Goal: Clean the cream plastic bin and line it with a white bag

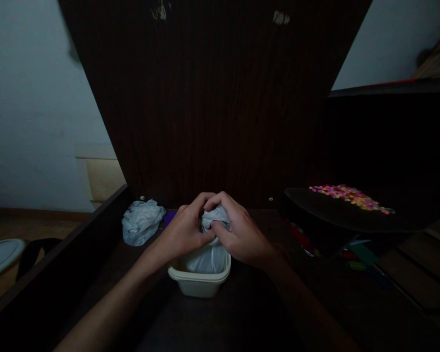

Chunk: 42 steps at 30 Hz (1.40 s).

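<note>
Both my left hand (185, 230) and my right hand (238, 230) are closed round the gathered top of a whitish plastic bag (207, 259). Its crumpled upper part shows between my thumbs and fingers. The lower part of the bag hangs smooth inside a small cream plastic basket (200, 283), directly below my hands. What the bag contains, if anything, cannot be made out. To the left of my left hand lies another crumpled plastic bag (143, 222), touched by neither hand. A bit of something purple (169, 218) shows beside it, mostly hidden by my left hand.
A dark wooden panel (212, 107) rises behind the dark surface, with a raised edge (77, 244) at left. On the right, colourful small pieces (352, 196) lie on a dark ledge (337, 217). A pale round-edged object (3, 256) is at far left.
</note>
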Motion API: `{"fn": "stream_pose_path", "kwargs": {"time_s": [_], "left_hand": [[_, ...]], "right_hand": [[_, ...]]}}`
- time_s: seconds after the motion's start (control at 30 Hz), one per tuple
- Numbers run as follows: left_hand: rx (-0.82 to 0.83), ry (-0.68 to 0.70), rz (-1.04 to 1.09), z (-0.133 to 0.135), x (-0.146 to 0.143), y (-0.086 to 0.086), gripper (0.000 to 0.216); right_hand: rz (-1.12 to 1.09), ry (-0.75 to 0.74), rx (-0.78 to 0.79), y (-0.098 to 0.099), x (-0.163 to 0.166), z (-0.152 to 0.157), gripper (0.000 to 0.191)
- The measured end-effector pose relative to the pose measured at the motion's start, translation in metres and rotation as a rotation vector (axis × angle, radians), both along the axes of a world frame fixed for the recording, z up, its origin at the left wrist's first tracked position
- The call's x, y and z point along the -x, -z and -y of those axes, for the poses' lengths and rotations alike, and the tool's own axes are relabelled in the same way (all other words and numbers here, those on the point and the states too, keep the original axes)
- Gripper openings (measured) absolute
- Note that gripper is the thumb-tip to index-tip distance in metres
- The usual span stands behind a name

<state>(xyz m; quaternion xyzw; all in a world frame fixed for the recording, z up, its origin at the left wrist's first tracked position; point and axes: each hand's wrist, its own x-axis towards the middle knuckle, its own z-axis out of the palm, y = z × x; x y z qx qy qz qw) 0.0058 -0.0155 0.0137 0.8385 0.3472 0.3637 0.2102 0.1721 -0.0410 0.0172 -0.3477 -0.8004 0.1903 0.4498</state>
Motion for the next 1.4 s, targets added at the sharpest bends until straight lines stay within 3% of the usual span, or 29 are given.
{"fn": "stream_pose_path", "kwargs": {"time_s": [0.3,0.6,0.77,1.03,1.13,1.27,1.4], "left_hand": [[0.032,0.081,0.010,-0.005,0.003,0.005,0.041],[0.175,0.002,0.267,-0.011,0.003,0.012,0.038],[0.226,-0.022,0.342,-0.014,0.001,0.018,0.035],[0.434,0.122,0.517,-0.014,0.005,0.008,0.039],[0.518,0.168,0.532,-0.012,0.007,0.003,0.044],[0.592,0.243,0.506,-0.011,0.010,0.000,0.046],[0.493,0.242,0.437,-0.012,0.012,-0.001,0.046]], "right_hand": [[0.022,-0.049,-0.066,-0.001,0.004,0.002,0.032],[0.062,0.164,0.006,0.003,0.000,-0.003,0.035],[0.180,0.340,0.055,0.008,0.003,-0.008,0.027],[0.237,0.393,-0.017,0.010,0.002,-0.010,0.020],[0.183,0.406,-0.003,0.007,-0.002,-0.009,0.019],[0.038,0.318,0.095,0.002,-0.006,-0.008,0.022],[-0.120,0.268,0.103,0.001,-0.007,-0.009,0.029]]}}
